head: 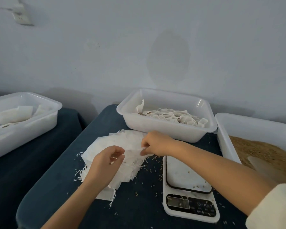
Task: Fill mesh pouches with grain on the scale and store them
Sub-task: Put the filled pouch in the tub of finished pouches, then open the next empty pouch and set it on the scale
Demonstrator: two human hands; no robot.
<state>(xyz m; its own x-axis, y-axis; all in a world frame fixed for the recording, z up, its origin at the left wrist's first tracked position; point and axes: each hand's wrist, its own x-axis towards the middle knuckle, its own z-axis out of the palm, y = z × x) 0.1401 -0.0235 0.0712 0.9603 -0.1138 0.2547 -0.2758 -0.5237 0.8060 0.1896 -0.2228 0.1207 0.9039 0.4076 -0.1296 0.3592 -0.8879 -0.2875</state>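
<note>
Nearest the camera, a white kitchen scale (188, 184) is set on a dark blue table (139, 210), its display and buttons facing the viewer. A few loose grains are seen on its plate, and more grains are scattered over the table around it.

Just left of the scale, a fanned pile of empty white mesh pouches (120, 146) lies flat on the table, with drawstrings trailing from its near and left edges. The left hand (106, 161) is placed over the near part of the pile with its fingers curled; a bit of white pouch cloth is seen between thumb and fingers, so a pouch appears to be pinched. The right hand (155, 143) is reached across above the scale's far end, and the edge of a pouch on the pile is pinched between its thumb and fingertips. A cream sleeve (274, 207) is pushed back on the right forearm.

At the right edge, a white plastic tub (248, 121) is filled with brown grain (267, 154); a pale, translucent scoop (257, 164) is lying in the grain.

Beyond the pile, against the wall, a second white tub (163, 129) is holding a low layer of filled pouches (172, 116), packed side by side.

Farther left, on a separate dark table (31, 154), a third white tub (23, 128) is seen, with a few white pouches (18, 114) inside; whether they are filled cannot be told.

A wall socket (21, 15) with a plug in it is mounted high on the pale wall.
</note>
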